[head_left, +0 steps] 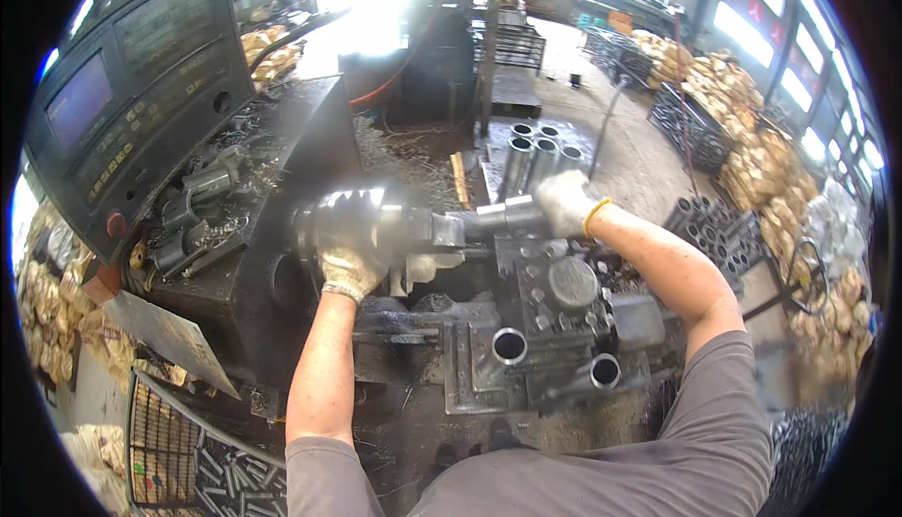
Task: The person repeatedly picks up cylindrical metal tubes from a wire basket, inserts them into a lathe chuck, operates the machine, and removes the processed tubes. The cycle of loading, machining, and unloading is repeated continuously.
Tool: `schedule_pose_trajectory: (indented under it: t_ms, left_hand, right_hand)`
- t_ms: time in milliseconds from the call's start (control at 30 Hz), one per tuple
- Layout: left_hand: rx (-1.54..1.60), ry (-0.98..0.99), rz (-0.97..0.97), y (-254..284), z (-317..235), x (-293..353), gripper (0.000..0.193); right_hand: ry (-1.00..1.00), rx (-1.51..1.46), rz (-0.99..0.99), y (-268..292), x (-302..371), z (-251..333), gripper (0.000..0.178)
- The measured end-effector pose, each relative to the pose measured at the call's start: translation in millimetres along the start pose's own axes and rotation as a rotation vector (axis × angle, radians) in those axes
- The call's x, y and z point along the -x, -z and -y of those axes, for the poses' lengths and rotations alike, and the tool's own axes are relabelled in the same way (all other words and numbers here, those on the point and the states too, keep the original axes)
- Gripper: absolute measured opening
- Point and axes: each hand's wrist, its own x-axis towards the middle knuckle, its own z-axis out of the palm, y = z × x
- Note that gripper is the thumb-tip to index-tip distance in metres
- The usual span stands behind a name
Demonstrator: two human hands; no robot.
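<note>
Right hand (567,205) is closed round the outer end of the tube (504,216), which lies level between the chuck (362,219) and that glove, above the bed; can't tell if its near end is seated in the jaws, and if it isn't, it could drop or sit crooked. Left hand (349,271) is against the chuck, fingers too blurred to tell curled or spread; if the chuck turned, a loose glove could snag, and the toolpost (571,282) close by could bruise the right knuckles.
</note>
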Motion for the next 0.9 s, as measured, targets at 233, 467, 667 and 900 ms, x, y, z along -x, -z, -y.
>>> schedule_pose_trajectory:
  t_ms: [233,467,667,900]
  left_hand:
    - [1.08,-0.04,0.155,63,-81,114,0.1]
    - [1.798,1.502,0.537,63,-178,217,0.068]
    - [1.813,1.43,0.342,22,-170,250,0.048]
    - [2.04,1.805,0.136,38,-166,282,0.048]
  right_hand:
    - [-0.113,-1.084,0.062,72,179,115,0.069]
    - [-0.206,-2.265,0.762,-106,219,236,0.062]
    - [-0.16,-1.885,0.619,-168,222,268,0.076]
    - [-0.01,-1.465,0.803,-166,229,232,0.059]
